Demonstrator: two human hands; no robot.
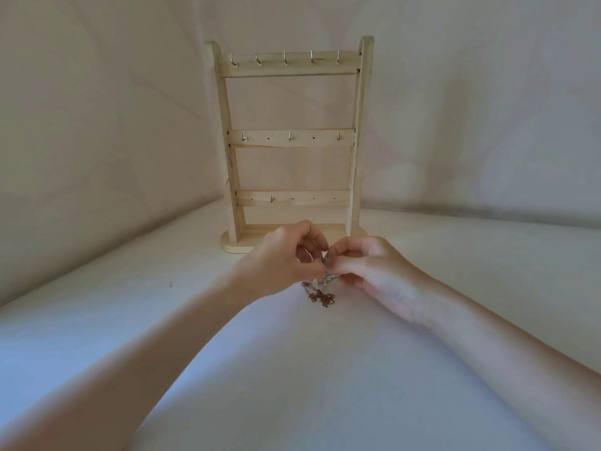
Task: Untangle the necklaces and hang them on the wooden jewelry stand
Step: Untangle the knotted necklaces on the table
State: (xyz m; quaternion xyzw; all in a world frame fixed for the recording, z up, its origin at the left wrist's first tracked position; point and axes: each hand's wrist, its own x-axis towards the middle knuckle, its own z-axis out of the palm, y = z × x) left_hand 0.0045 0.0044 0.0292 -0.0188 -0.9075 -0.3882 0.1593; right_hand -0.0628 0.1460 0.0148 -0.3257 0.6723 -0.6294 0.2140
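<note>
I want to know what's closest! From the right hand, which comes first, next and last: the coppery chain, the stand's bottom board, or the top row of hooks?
1. Coppery chain, just below the right hand.
2. Stand's bottom board, right behind the hands.
3. Top row of hooks, high on the stand.

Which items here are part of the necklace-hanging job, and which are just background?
Job items: tangled necklaces, pinched by left hand and right hand; wooden jewelry stand, its hooks all bare.

Background: white table surface; draped cloth backdrop.
</note>
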